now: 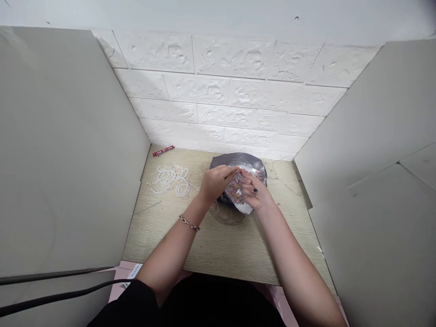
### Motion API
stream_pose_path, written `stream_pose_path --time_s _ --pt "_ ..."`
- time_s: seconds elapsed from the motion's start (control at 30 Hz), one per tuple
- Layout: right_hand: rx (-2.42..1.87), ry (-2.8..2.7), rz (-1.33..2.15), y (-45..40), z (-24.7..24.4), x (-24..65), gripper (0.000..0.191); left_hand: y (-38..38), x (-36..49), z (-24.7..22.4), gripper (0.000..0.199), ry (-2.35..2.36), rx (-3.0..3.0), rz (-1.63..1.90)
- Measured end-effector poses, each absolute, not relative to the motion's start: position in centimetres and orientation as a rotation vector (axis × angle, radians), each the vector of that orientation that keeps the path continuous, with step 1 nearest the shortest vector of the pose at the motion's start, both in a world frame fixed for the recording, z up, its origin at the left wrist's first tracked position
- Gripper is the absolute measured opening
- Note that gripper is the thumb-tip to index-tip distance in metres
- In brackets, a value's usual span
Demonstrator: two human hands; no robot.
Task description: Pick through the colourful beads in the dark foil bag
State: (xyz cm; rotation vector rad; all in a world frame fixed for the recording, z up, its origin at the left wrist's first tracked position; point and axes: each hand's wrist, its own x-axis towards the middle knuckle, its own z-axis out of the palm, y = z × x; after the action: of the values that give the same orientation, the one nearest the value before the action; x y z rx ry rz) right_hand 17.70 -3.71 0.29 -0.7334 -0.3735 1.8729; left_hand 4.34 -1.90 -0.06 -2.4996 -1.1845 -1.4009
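My left hand and my right hand meet over a bag of small multicoloured beads. The fingertips of both are pinched close together, and whatever lies between them is too small to name. A small dark thing shows against the curled fingers of my right hand; I cannot tell what it is. Under the bead bag is a dark, shiny pouch, partly hidden by my hands. Strands of clear beads curve out on the table below the pouch. My left wrist wears a chain bracelet.
White bead strands lie coiled on the wooden table to the left. A red packet rests at the back left corner. Grey panels stand on both sides, and a white brick-patterned wall closes the back.
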Motion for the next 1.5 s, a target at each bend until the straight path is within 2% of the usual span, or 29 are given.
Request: stream_pose_path --time_s 0.77,1.5 --pt "-0.757 -0.453 1.828 -3.73 -0.05 17.6 0.018 -2.05 4.3 0.1 0.025 -1.207 -2.505 -1.339" --pt "-0.773 -0.469 1.8 -3.81 0.02 17.56 0.017 -2.31 4.59 0.27 0.023 -1.207 -2.518 -1.327"
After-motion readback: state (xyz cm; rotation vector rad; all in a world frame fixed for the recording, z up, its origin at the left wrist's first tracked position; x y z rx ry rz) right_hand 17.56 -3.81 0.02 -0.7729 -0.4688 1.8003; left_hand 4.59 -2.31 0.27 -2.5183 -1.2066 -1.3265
